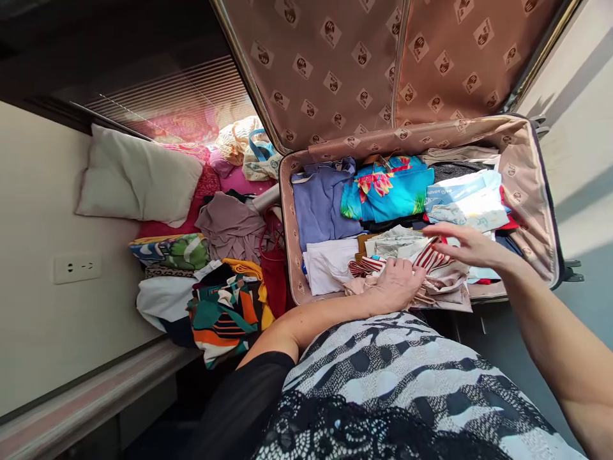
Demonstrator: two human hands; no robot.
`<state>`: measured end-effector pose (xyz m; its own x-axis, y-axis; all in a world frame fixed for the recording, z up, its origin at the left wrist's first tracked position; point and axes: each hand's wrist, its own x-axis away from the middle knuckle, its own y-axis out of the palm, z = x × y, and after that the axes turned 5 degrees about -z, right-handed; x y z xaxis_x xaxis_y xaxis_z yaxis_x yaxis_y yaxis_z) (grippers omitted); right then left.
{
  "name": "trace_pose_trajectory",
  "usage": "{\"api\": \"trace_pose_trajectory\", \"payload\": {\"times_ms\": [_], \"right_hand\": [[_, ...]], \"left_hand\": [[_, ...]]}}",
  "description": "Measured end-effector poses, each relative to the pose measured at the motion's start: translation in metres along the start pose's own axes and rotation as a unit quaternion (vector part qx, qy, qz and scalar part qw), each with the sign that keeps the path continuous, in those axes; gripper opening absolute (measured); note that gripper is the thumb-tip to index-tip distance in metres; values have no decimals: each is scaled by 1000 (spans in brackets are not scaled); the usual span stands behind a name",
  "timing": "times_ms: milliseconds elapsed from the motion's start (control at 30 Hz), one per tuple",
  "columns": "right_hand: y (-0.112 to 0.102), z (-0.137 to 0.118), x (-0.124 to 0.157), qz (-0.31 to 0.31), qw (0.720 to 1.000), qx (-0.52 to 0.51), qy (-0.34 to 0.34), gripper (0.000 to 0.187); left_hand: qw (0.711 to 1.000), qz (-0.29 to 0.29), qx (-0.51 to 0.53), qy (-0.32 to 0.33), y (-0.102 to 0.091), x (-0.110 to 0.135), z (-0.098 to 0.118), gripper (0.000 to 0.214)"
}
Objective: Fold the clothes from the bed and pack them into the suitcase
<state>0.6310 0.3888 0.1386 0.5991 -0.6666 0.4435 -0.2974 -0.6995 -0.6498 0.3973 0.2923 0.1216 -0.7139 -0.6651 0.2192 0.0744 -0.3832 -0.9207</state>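
At the near side of the open suitcase point(550, 211), my left hand point(400, 282) bends its fingers into a pale pink garment point(450, 291). Just right of it, my right hand point(467, 246) is open with its fingers stretched out over a red-and-white striped cloth point(430, 257), thumb and fingers apart. The striped cloth is bunched together with the pink garment, and its lower part is hidden. Beside them lie a folded white garment point(325, 265) and a pale printed cloth point(397, 241). Behind are a blue-violet garment point(323, 201) and a turquoise floral one point(395, 188).
The suitcase lid point(335, 70) stands raised at the back. A white printed packet point(464, 198) lies in the right half. Left of the suitcase are piled clothes point(230, 313), a mauve cloth point(232, 227) and a white pillow point(138, 179). A wall socket point(76, 268) is at far left.
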Motion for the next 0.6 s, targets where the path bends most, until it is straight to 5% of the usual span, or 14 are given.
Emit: {"api": "trace_pose_trajectory", "payload": {"times_ms": [133,233,400,600], "right_hand": [[2,-19,-94,-170,968,156,98,61],[24,-35,-130,-235,938,212,140,67],[36,-41,-119,-275,918,234,164,47],[33,-31,-78,-245,953,166,68,45]], "left_hand": [[1000,-18,20,1,1,0,1,29],[999,-15,32,-3,5,-2,-1,31],[999,-16,44,-5,6,-2,-2,33],[988,-60,129,-55,-9,3,-12,38]]}}
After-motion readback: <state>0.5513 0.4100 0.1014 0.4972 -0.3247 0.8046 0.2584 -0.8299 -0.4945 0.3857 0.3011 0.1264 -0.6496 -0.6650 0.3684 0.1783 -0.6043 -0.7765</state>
